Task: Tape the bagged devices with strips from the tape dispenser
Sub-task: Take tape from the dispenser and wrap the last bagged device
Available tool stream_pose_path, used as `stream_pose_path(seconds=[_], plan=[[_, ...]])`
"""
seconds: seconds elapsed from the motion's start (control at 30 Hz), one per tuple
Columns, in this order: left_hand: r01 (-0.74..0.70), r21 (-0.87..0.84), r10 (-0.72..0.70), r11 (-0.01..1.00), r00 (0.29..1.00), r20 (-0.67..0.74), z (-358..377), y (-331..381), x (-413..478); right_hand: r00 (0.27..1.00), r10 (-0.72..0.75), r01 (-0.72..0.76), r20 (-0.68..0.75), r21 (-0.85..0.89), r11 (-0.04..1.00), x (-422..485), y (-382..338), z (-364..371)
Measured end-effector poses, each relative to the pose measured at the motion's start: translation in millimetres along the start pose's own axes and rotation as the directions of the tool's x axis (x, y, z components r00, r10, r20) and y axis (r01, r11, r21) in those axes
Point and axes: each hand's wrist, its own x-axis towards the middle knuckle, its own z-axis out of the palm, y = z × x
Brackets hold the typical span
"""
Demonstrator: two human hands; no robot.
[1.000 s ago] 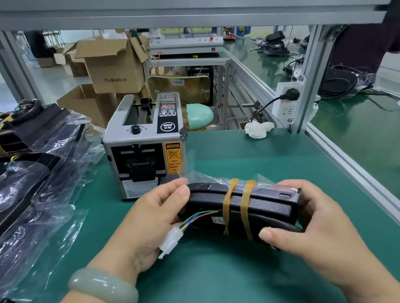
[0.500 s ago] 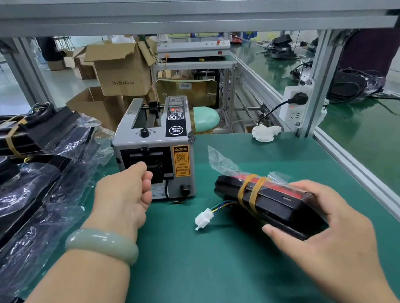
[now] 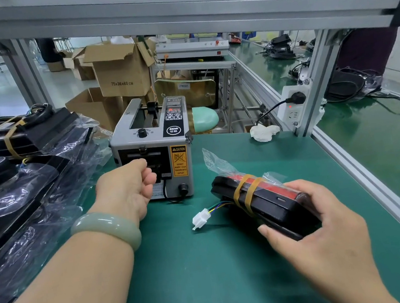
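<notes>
Bagged device (image 3: 264,195) is now in one hand only. A second ago both hands held it just in front of the tape dispenser (image 3: 151,142). Since then the left hand (image 3: 126,184) has let go of it and has gone forward to the dispenser's front. The device has moved to the front right of the dispenser, where the right hand (image 3: 319,224) keeps it alone.

For the task this means, in my judgement, that the step of taking a strip is beginning. The bag's loose end (image 3: 217,161) is not yet taped; it stands up free at the end of the device nearer to the dispenser.

The left hand is at the outlet (image 3: 162,163) on the dispenser's front. Its fingers are curled and the thumb lies against them, with the fingertips touching or almost touching the slot. No strip is visible between them, so I cannot tell if it already pinches tape or holds nothing.

The right hand grips the end of the device farther from the dispenser, thumb along the near side and fingers wrapped over the far side. The device lies at an angle, low over the worktop (image 3: 211,278); I cannot tell if its far end touches it. Two rubber bands (image 3: 247,192) go around the device, and its white connector (image 3: 201,218) hangs out in front of the dispenser.
</notes>
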Motion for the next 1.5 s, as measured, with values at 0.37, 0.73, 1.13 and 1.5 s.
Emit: stream_pose_path(seconds=[0.37,0.73,1.13,1.5], plan=[[-0.065,0.049,0.070,0.997,0.993,-0.100,6,-5,5,1.000,-0.003,0.003,-0.017,0.002,1.000,0,-1,0],[-0.037,0.029,0.038,0.999,0.999,-0.028,6,-4,5,1.000,-0.011,0.011,-0.024,0.005,1.000,-1,1,1],[-0.028,0.032,0.030,0.999,0.998,-0.062,7,-4,-3,1.000,-0.012,0.012,-0.005,0.015,1.000,0,0,0],[-0.060,0.078,0.024,0.995,0.914,0.405,-15,-29,-99,0.998,-0.055,0.054,-0.012,-0.015,0.998,-1,-4,5]])
